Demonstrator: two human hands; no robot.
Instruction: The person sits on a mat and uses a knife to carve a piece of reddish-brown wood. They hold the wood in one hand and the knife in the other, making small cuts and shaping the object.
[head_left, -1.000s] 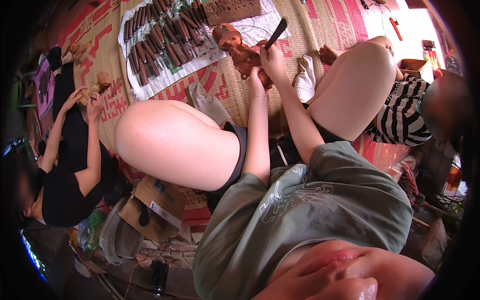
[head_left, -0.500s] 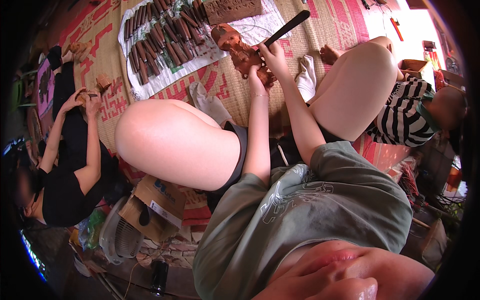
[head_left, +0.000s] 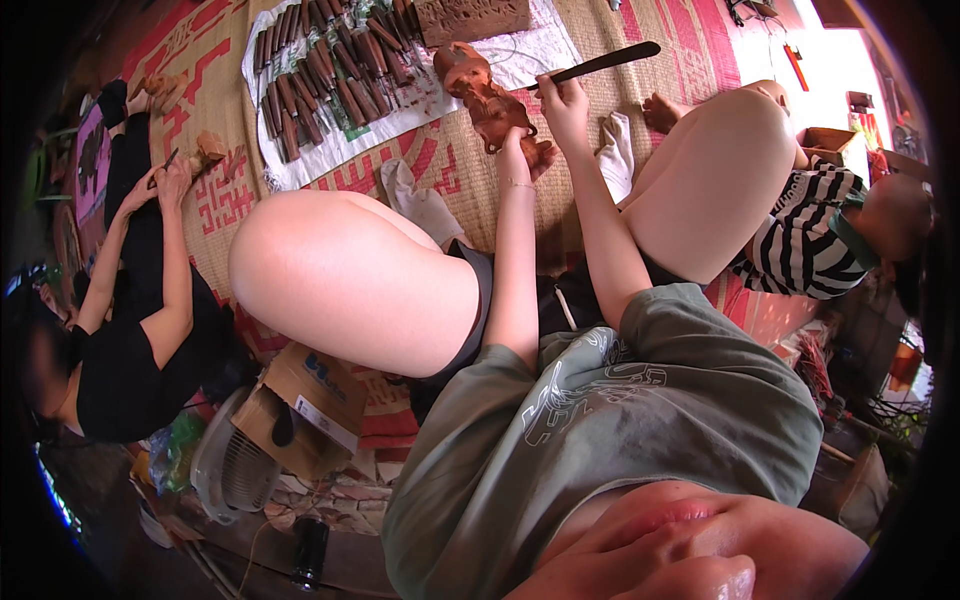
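A reddish-brown carved wooden figure (head_left: 487, 105) lies aslant between my knees, its lower end in my left hand (head_left: 524, 158). The fingers of that hand curl around it from below and are partly hidden. My right hand (head_left: 566, 108) grips a long, flat, dark-handled tool (head_left: 610, 66) just right of the figure. The handle points up and to the right; its working end reaches toward the figure, too small to make out. Beyond the figure, rows of wooden-handled carving tools (head_left: 345, 98) lie on a white cloth (head_left: 300, 178).
A brown carved block (head_left: 472, 20) rests on the cloth's far edge. Patterned woven mat (head_left: 340, 190) spreads under me. At left, a person in black (head_left: 130, 370) works on a small wooden piece. Someone in a striped shirt (head_left: 805, 225) sits at right. A cardboard box (head_left: 315, 400) stands behind my left knee.
My right hand has shifted right and slightly down, and the tool handle now lies flatter. The figure has moved a little to the right with my left hand.
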